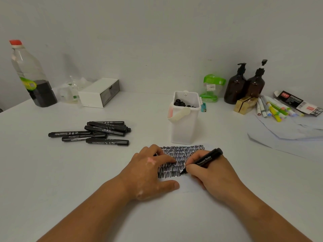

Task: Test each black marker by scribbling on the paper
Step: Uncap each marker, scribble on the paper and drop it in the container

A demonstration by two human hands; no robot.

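Several black markers lay in a loose heap on the white surface, well left of the paper and clear of both hands. The paper lay straight in front of the person, with rows of black scribble covering most of what showed. The left hand lay flat across its left part, fingers straight and slightly spread, hiding some of the scribble. The right hand pinched the marker in use between thumb and fingers, its tip touching the paper at the end of the lowest row. Just behind the paper stood a white tub with a handle, holding dark round things I could not make out. Along the wall stood a red-capped bottle, a white drawer box, a green packet and two brown pump bottles. Coloured pens lay far right, near pale sheets.
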